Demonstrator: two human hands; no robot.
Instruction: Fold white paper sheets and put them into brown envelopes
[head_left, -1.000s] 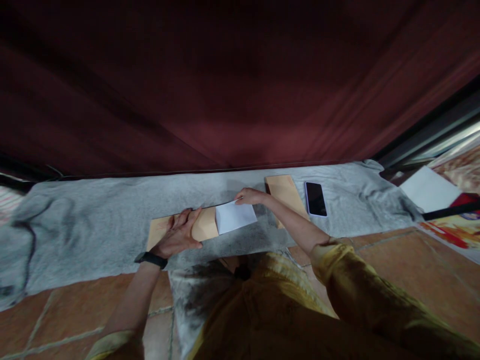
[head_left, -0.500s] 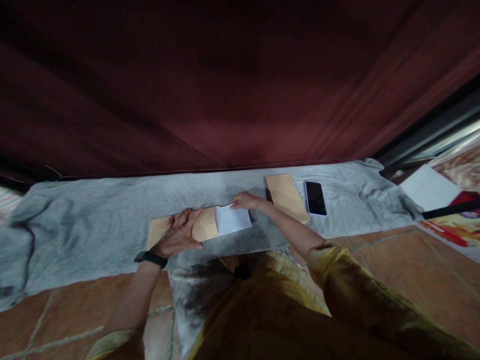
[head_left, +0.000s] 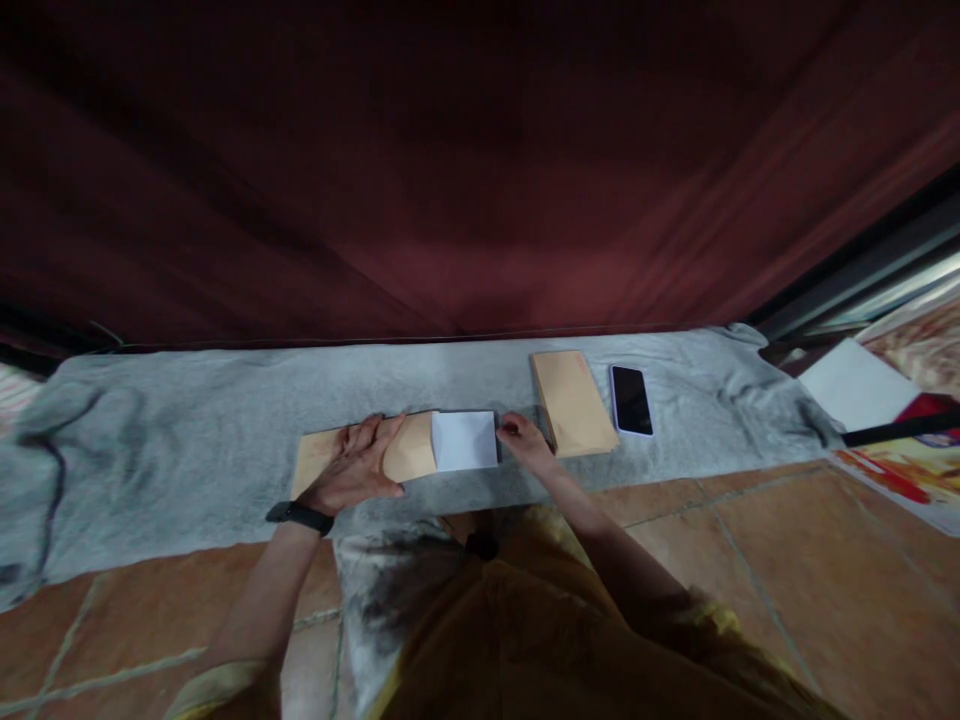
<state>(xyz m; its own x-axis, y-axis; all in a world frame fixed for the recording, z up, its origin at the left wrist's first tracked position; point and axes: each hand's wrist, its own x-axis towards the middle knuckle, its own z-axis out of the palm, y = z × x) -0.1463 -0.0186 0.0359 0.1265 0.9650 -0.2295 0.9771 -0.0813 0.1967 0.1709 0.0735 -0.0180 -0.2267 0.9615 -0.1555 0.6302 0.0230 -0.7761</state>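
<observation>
A tan envelope point(head_left: 409, 452) lies on the grey cloth point(head_left: 187, 420) in front of me. My left hand point(head_left: 356, 468), fingers spread, presses flat on the envelope's left part. A folded white paper point(head_left: 464, 440) sticks out of the envelope's right end. My right hand point(head_left: 525, 443) is at the paper's right edge, fingers curled and touching it. I wear a black band on my left wrist.
A second tan envelope point(head_left: 574, 402) lies to the right on the cloth, with a dark phone point(head_left: 631, 398) beside it. A white sheet point(head_left: 855, 385) and colourful printed material point(head_left: 911, 470) lie at the far right. A dark red curtain point(head_left: 450, 170) hangs behind. The floor has orange tiles point(head_left: 787, 560).
My right hand came down from the paper's top corner to its right edge. The white paper has slid leftwards and shows less outside the envelope. My left hand stayed put.
</observation>
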